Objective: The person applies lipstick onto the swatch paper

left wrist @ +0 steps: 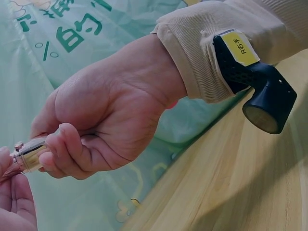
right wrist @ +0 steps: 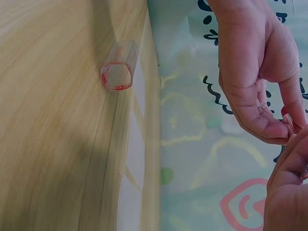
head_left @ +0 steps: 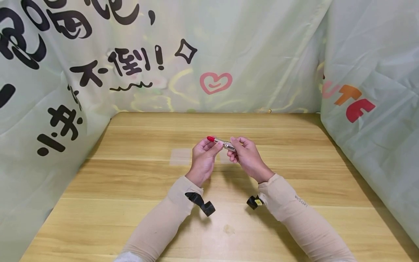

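Note:
A lipstick [head_left: 230, 146] with its red bullet showing is held above the table between both hands, the red end pointing left. My left hand [head_left: 203, 156] pinches it near the middle with thumb and fingers. The right hand [head_left: 247, 154] grips the silvery base; in the left wrist view the right hand [left wrist: 108, 106] has its fingers curled round that shiny tube [left wrist: 30, 154]. A clear cap [right wrist: 118, 74] with red smears inside lies on the table in the right wrist view, apart from both hands. I cannot make it out in the head view.
The wooden table [head_left: 137, 189] has pale, tape-like patches [head_left: 180, 157] near the hands and a small stain [head_left: 229, 229] toward the front. Printed cloth [head_left: 268, 54] stands along the back and sides. Each wrist carries a black camera mount [head_left: 201, 204].

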The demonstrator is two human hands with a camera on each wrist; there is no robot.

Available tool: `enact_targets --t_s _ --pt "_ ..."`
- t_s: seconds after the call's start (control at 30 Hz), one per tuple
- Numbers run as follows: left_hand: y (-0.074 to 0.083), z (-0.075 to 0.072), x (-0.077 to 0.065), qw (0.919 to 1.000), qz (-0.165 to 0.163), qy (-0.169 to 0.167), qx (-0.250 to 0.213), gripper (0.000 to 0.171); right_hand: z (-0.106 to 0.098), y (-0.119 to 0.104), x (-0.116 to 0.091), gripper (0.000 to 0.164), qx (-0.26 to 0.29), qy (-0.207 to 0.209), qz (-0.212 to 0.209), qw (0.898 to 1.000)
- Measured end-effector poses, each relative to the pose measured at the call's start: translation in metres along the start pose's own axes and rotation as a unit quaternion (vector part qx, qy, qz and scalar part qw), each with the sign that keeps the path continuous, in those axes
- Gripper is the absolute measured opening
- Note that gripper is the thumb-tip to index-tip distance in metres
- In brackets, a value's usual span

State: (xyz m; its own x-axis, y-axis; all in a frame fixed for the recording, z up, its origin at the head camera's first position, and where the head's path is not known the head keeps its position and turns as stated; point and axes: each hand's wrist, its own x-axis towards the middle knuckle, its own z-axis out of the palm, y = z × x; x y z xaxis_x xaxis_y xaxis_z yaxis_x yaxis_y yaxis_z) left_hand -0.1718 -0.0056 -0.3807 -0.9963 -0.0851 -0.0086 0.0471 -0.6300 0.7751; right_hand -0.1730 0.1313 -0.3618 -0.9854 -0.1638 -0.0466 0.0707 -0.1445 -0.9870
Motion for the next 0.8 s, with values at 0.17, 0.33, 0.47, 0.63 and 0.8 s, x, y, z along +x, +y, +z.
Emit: enact_targets --t_s 0.17,0.33,0.47,0.63,0.8 --pt "-0.0011 0.0008 0.0008 1.0000 -0.001 0.000 -0.001 0.022 -0.0023 -0.0003 0.0007 0.025 -0.001 -0.009 0.000 1.000" --pt "-0.0012 -0.0001 0.0000 1.0000 0.000 -0.005 0.001 0.020 -0.0025 -0.0001 0.0007 0.026 0.011 -0.019 0.012 1.000" --pt "-0.0014 -0.0007 -0.0018 0.9998 0.008 -0.018 0.001 0.023 -0.0023 -0.0006 -0.0008 0.030 0.034 -0.026 0.032 0.999" --pt "-0.0017 -0.0006 -0.0021 0.9994 0.012 -0.034 -0.002 0.024 -0.0030 -0.0011 -0.0003 0.032 0.051 -0.028 0.049 0.997" --pt "-0.0018 -0.0006 -0.0025 0.9989 0.011 -0.044 -0.009 0.027 -0.0044 -0.0014 0.0008 0.033 0.058 -0.038 0.059 0.996"
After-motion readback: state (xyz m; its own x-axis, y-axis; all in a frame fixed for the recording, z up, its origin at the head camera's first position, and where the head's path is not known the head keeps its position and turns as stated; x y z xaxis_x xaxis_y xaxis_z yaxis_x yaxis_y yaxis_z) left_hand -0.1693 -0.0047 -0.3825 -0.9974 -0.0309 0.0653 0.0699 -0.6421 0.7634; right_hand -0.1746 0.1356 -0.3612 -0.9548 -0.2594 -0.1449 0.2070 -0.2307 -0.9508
